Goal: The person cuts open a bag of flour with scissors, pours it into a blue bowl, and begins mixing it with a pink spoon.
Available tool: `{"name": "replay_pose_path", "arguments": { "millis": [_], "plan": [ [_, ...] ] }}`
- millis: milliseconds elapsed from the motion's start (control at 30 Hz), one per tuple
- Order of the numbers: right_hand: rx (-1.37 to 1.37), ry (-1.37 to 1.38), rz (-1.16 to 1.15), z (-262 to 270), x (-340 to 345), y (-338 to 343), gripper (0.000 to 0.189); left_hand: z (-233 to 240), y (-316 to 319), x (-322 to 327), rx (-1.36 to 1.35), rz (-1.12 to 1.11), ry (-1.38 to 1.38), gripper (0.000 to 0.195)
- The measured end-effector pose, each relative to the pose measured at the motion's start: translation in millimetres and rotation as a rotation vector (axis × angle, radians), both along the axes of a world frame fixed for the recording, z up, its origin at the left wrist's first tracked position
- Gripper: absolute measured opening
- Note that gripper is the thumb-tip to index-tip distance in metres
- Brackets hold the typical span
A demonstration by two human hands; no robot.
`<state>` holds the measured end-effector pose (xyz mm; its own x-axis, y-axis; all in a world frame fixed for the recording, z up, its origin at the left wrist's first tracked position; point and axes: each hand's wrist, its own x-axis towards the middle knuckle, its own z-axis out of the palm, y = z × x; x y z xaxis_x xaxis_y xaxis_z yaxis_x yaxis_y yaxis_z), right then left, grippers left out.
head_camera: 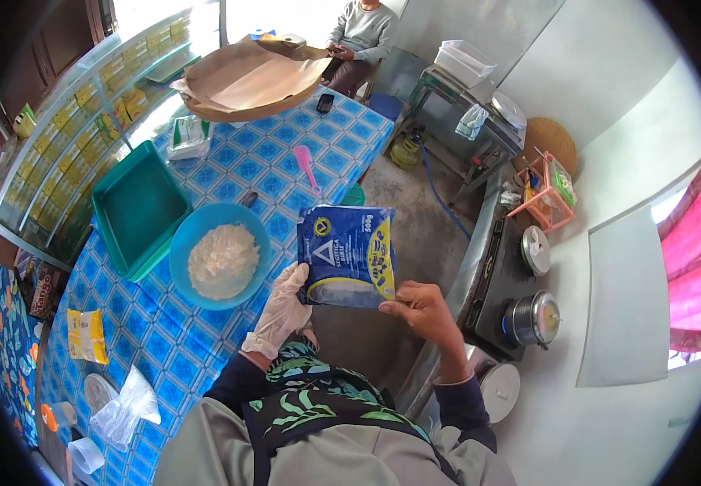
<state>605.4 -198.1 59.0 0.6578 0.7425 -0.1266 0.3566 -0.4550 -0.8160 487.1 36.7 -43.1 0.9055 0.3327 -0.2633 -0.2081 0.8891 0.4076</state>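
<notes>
A blue flour packet (345, 255) with yellow panels is held up in front of me, turned sideways. My left hand (286, 310), in a pale glove, grips its lower left corner. Bare, my right hand (423, 310) pinches the lower right corner between thumb and fingers. How much the packet contains cannot be seen. Just left of it, a light blue bowl (177, 267) stands on the table, with a heap of white flour (224, 261) inside. Behind the bowl lies a small object with a dark handle (249, 198), partly hidden by the rim.
Green stacked trays (141, 206) stand beside the bowl on the blue-patterned tablecloth (223, 164). A pink scoop (305, 167), a yellow packet (87, 335) and a plastic bag of white powder (128, 404) lie around. A paper-lined round tray (253, 76) is at the far end. On my right is a stove with a pot (529, 319). A person (362, 36) sits beyond the table.
</notes>
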Motion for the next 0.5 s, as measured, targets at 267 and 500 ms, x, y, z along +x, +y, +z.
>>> {"name": "replay_pose_path", "arguments": {
  "millis": [267,500],
  "plan": [
    [0.487,0.188,-0.229,19.4,135.1,42.6,0.060,5.3,-5.9,96.7,-0.002,-0.189,0.004,0.023],
    [0.401,0.266,-0.170,-5.5,178.3,67.5,0.016,32.7,20.6,147.3,0.100,-0.194,-0.060,0.033]
  ]
}}
